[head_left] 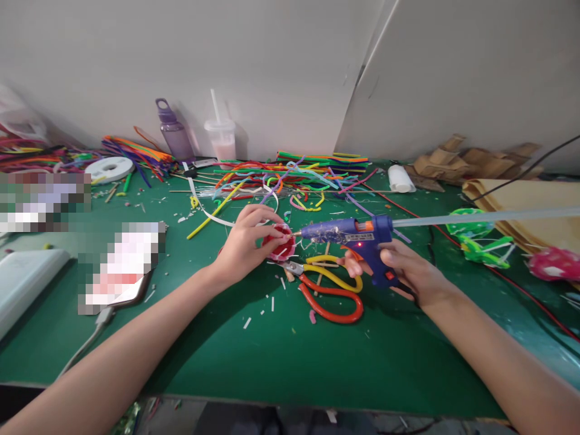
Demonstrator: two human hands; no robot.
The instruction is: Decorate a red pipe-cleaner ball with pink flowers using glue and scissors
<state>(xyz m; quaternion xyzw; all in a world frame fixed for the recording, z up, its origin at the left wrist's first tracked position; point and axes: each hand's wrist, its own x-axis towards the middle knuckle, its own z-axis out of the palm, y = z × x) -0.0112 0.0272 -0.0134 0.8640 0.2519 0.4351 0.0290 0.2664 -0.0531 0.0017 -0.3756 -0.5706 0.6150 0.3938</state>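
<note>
Left hand (249, 244): fingers nearly closed, pinching the red piece (285, 250) at centre, apparently steadying it. Right hand (410, 272): fingers wrapped around the glue gun (351, 231), at the piece's three o'clock, presumably aiming its nozzle (296, 234). Scissors (295, 267): four o'clock.

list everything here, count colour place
Plastic glue gun: 1, blue, centre
Glue stick: 1, clear, gun's rear
Round piece: 1, red, gun's tip
Metal scissors: 1, yellow-red handles, below gun
Fuzzy stems: many, mixed, back
Ribbon spool: 1, white, left
Plastic bottle: 1, purple, back
Lidded cup: 1, pinkish, beside bottle
Pixelated items: 2, unclear, left
Boxy object: 1, white, left
Roll: 1, white, right
Papery pieces: several, brown, right
Craft pieces: several, green, pink, right
Cables: several, mixed, both sides
Scraps: many, mixed, centre
Wall panels: 2, pale, behind
Tabletop: 1, green, beneath
Left hand: 1, centre
Right hand: 1, right
</note>
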